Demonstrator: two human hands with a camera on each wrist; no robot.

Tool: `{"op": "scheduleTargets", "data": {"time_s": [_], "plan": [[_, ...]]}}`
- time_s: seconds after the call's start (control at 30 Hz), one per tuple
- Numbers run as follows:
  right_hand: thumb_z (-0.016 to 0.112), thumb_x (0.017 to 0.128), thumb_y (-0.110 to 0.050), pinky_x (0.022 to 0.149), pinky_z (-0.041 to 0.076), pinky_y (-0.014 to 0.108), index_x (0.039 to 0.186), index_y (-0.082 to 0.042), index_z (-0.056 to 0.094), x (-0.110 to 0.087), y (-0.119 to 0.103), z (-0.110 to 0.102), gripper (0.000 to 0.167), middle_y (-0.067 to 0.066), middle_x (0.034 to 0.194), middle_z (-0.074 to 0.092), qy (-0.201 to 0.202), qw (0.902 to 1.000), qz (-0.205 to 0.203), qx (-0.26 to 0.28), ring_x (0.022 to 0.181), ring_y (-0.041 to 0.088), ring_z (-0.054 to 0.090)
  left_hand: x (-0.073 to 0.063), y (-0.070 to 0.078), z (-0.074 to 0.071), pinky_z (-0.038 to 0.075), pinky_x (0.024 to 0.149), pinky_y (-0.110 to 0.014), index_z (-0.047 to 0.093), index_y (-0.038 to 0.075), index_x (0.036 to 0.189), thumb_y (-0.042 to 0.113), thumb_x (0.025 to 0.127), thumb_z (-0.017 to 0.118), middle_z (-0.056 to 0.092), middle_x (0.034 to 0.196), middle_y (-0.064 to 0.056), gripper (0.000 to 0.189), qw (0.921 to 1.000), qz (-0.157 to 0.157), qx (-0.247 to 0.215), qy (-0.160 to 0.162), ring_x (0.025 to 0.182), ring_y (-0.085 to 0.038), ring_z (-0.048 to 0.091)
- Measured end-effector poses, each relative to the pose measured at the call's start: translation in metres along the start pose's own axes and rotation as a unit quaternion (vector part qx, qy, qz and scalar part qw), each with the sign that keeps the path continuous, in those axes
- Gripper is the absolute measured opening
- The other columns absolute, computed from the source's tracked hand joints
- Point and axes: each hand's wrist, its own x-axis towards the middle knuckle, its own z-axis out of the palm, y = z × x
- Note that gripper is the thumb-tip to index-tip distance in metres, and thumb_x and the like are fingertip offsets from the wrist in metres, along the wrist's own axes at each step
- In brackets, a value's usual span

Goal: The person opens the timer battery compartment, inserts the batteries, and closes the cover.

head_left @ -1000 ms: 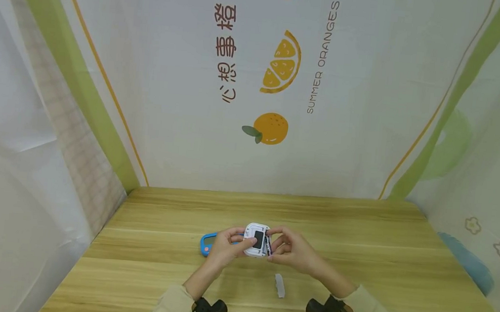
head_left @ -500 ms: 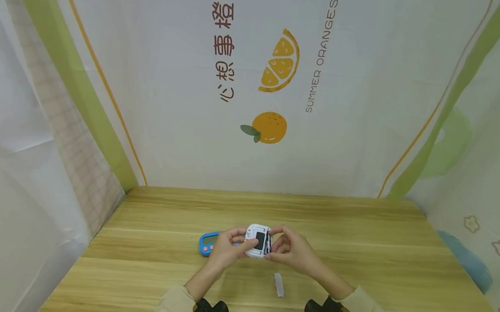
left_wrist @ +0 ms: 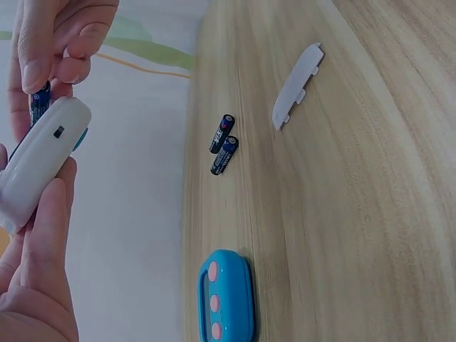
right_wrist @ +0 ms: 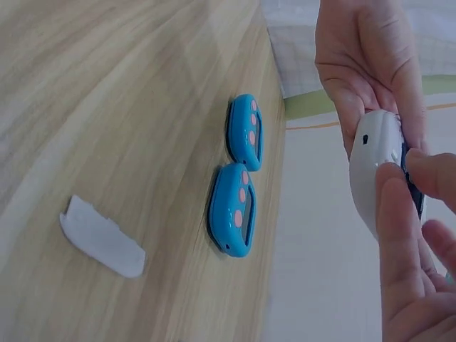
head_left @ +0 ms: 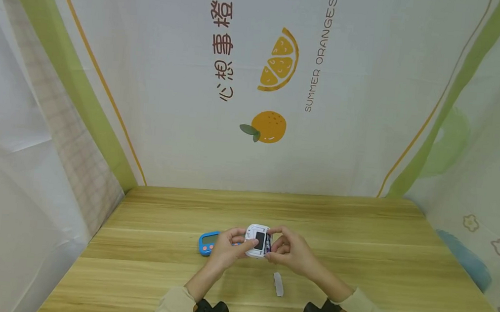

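My left hand grips a white-backed handheld device, back up, its thumb across a dark square on the back. The battery compartment along its right side is uncovered. With thumb and fingers my right hand pinches a dark battery at that compartment; fingers partly hide it. How far it is seated I cannot tell. A loose white battery cover with small tabs lies on the table below the hands, touched by neither.
Two blue devices with pink buttons, a nearer one and a farther one, lie together on the wooden table. Two more batteries, one beside another, lie on the table. A printed curtain hangs behind.
The battery, tilted out at the device's right side a second ago, now lies closer in along the compartment. My right fingers have moved slightly left with it. The left hand keeps its grip.
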Motion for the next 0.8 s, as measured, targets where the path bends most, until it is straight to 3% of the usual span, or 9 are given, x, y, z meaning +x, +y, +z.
{"op": "scheduleTargets", "data": {"time_s": [0.13, 0.43, 0.57, 0.8], "plan": [[0.064, 0.077, 0.004, 0.055, 0.053, 0.027, 0.105, 0.009, 0.049, -0.001, 0.002, 0.001, 0.032, 0.012, 0.074, 0.057, -0.001, 0.9995, -0.005, 0.032, 0.061, 0.022, 0.061, 0.000, 0.000, 0.001, 0.052, 0.071, -0.044, 0.053, -0.009, 0.111, 0.018, 0.079, 0.067, 0.065, 0.087, -0.015, 0.044, 1.0000, -0.002, -0.002, 0.001, 0.072, -0.017, 0.062], [0.065, 0.076, 0.004, 0.057, 0.051, 0.020, 0.103, 0.008, 0.052, -0.003, 0.010, 0.006, 0.030, 0.008, 0.078, 0.052, 0.028, 0.9979, 0.018, 0.055, 0.061, 0.008, 0.057, 0.000, 0.000, 0.002, 0.052, 0.070, -0.042, 0.053, -0.009, 0.110, 0.018, 0.079, 0.067, 0.065, 0.087, -0.014, 0.043, 1.0000, -0.002, -0.001, 0.002, 0.073, -0.017, 0.062], [0.065, 0.077, 0.004, 0.059, 0.053, 0.022, 0.102, 0.009, 0.052, -0.004, 0.010, 0.008, 0.029, 0.008, 0.079, 0.050, 0.036, 0.9971, 0.020, 0.065, 0.063, 0.008, 0.056, 0.000, -0.001, 0.002, 0.053, 0.069, -0.040, 0.052, -0.009, 0.110, 0.018, 0.079, 0.068, 0.065, 0.086, -0.015, 0.044, 1.0000, -0.001, -0.003, 0.001, 0.072, -0.017, 0.062], [0.059, 0.080, 0.008, 0.058, 0.054, 0.030, 0.102, 0.013, 0.048, -0.006, -0.007, 0.009, 0.025, 0.009, 0.077, 0.049, 0.053, 0.9956, 0.030, 0.071, 0.063, 0.015, 0.059, 0.001, -0.001, 0.003, 0.053, 0.069, -0.040, 0.052, -0.009, 0.111, 0.017, 0.079, 0.067, 0.065, 0.086, -0.014, 0.044, 1.0000, 0.001, 0.000, 0.002, 0.072, -0.016, 0.062]]}}
